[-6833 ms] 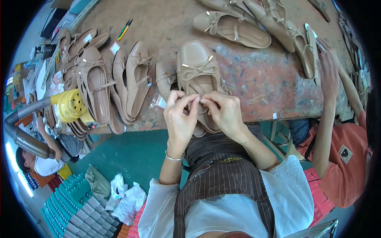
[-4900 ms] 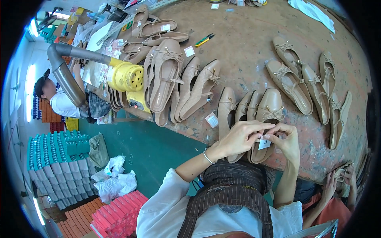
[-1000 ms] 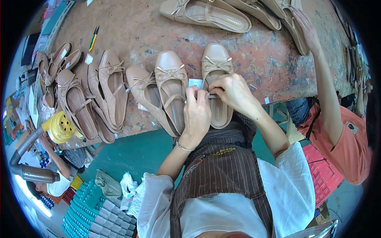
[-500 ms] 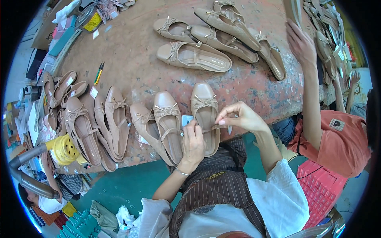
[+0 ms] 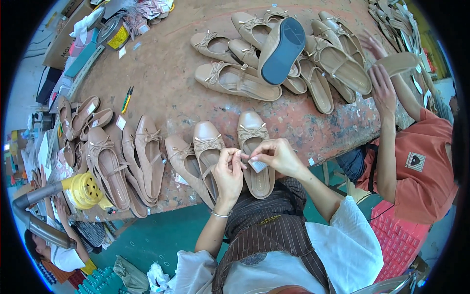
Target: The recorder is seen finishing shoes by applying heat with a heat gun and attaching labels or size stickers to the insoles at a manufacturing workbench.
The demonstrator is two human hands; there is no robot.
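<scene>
Left hand [image 5: 228,169] and right hand [image 5: 277,156] meet above the near edge of the worn brown tabletop [image 5: 171,78], fingertips close together. Both pinch a small pale paper tag [image 5: 257,165]: right-hand grip clenched on its upper edge with thumb and forefinger, left-hand grip closed on the same corner from the left side. A thin metal bangle [image 5: 220,214] sits on the left wrist.

The tag hangs directly over the opening of a beige flat shoe with a bow on the toe [image 5: 253,147], which lies on the tabletop with toe pointing far, heel near. Whether the tag touches the shoe's inner sole cannot be told.

Just left of it lies a second beige bow flat [image 5: 207,149], parallel, partly hidden by the left hand. Further left, a row of tan strapped flats [image 5: 125,159] lies side by side along the near edge, some overlapping.

Far side of the tabletop: a loose cluster of beige flats [image 5: 235,81], and one shoe turned sole-up showing a blue-grey sole [image 5: 282,48].

A yellow perforated nozzle on a grey hose [image 5: 83,190] sits at the near left edge.

At right, a person in an orange shirt [image 5: 423,161] holds a tan shoe sole [image 5: 397,62] with raised hands
</scene>
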